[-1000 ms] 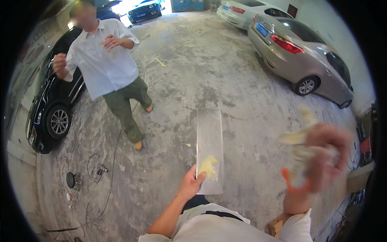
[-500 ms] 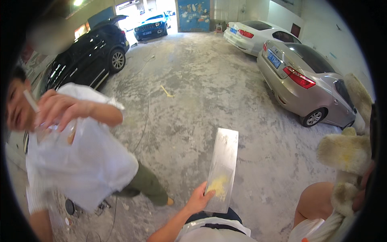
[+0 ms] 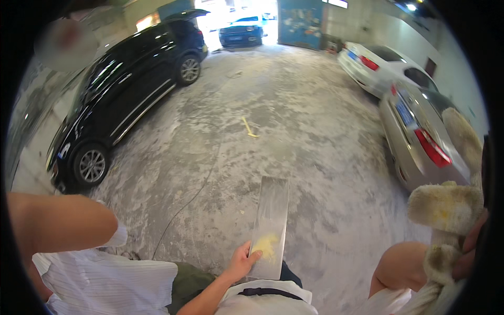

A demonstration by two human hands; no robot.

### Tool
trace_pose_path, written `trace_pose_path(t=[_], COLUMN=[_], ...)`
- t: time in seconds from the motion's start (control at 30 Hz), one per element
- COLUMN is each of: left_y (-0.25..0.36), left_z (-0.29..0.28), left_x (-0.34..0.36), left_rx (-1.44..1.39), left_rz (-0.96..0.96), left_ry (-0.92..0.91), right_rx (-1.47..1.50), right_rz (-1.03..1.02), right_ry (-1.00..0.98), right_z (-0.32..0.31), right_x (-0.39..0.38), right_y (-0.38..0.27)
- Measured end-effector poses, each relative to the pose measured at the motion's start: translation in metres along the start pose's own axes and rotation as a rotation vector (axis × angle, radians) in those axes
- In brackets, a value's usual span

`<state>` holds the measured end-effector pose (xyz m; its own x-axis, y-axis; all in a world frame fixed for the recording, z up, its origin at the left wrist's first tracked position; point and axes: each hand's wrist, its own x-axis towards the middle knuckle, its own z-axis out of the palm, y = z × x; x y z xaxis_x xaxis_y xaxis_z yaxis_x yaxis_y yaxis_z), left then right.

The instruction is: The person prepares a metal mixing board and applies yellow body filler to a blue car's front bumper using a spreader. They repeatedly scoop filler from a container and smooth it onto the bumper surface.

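My left hand (image 3: 240, 262) grips a long, flat metal plate (image 3: 273, 210) by its near left edge, thumb on top and the other fingers tucked out of sight. A patch of yellow paste (image 3: 266, 245) lies on the plate beside the thumb. My right arm (image 3: 399, 265) is bent up at the right. Little of my right hand (image 3: 464, 265) shows at the picture's rim, behind a beige plush piece (image 3: 446, 206) and its rope-like lower part. Its fingers are hidden, so its grip cannot be made out.
At near left, another person's arm (image 3: 63, 223) and striped white shirt (image 3: 110, 281) are close to me. A black car (image 3: 131, 73) is parked left; a beige car (image 3: 420, 136) and a white car (image 3: 391, 68) stand right. A cable (image 3: 197, 191) and yellow strip (image 3: 248, 128) lie on the floor.
My view has swung left, so the cars and floor have shifted right. The other person's head and raised hand have left the picture. My left hand still holds the plate.
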<state>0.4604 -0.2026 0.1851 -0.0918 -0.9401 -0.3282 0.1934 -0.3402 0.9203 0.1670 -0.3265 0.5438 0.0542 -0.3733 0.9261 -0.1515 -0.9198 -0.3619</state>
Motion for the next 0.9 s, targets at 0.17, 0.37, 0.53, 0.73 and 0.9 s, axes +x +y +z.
trace_pose_path(t=[0.17, 0.37, 0.53, 0.73, 0.9], left_y=[0.054, 0.099, 0.13, 0.163, 0.182], left_z=[-0.018, -0.04, -0.068, -0.074, -0.083], left_x=[0.055, 0.102, 0.129, 0.153, 0.168], left_rx=[0.04, 0.049, 0.03, 0.15, 0.221], left_rz=[0.191, 0.454, 0.407, 0.325, 0.346], left_ry=[0.152, 0.396, 0.28, 0.267, 0.279], right_rx=[0.033, 0.073, 0.251, 0.819, 0.736], right_rz=[-0.075, 0.017, 0.948, 1.52, 1.37], right_ry=[-0.084, -0.192, -0.34, -0.047, -0.003], right_z=[0.049, 0.097, 0.19, 0.227, 0.226], right_x=[0.039, 0.025, -0.042, -0.097, -0.088], right_y=[0.075, 0.12, 0.184, 0.254, 0.268])
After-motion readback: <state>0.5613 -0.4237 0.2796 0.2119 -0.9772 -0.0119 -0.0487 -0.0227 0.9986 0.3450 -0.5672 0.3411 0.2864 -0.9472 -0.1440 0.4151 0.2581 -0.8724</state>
